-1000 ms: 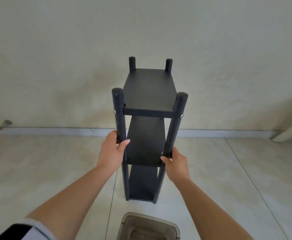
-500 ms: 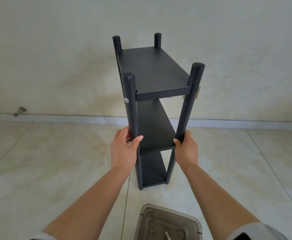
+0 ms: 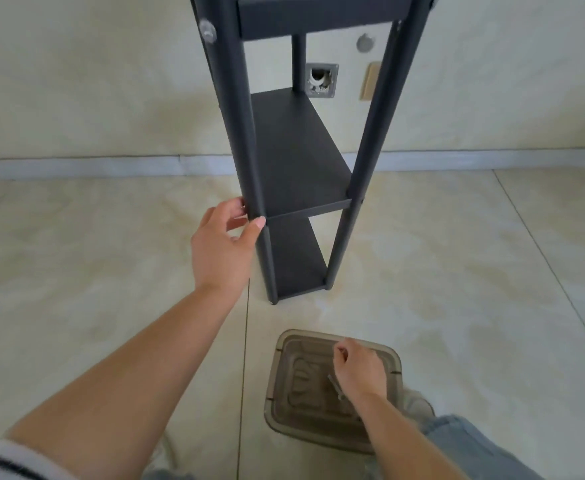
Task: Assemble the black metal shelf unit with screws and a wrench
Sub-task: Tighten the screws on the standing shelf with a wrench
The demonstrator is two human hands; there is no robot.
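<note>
The black metal shelf unit (image 3: 298, 147) stands upright on the tiled floor by the wall, with three shelves fixed between round posts. My left hand (image 3: 221, 251) grips the near left post at the height of the middle shelf. A silver screw head (image 3: 207, 29) shows high on that post. My right hand (image 3: 360, 372) hovers over a clear plastic container (image 3: 280, 410) on the floor, with its fingers curled and nothing visible in them. A small grey metal tool (image 3: 336, 388) lies in the container, partly hidden under that hand.
The wall behind has an open square hole (image 3: 320, 79) and a beige plate (image 3: 370, 81). A pale skirting board (image 3: 111, 166) runs along the floor's far edge. My knee in blue jeans (image 3: 464, 441) is at the lower right, beside the container.
My right hand has let go of the near right post and dropped to the container. The view has moved closer and lower. My left hand still grips the left post.
</note>
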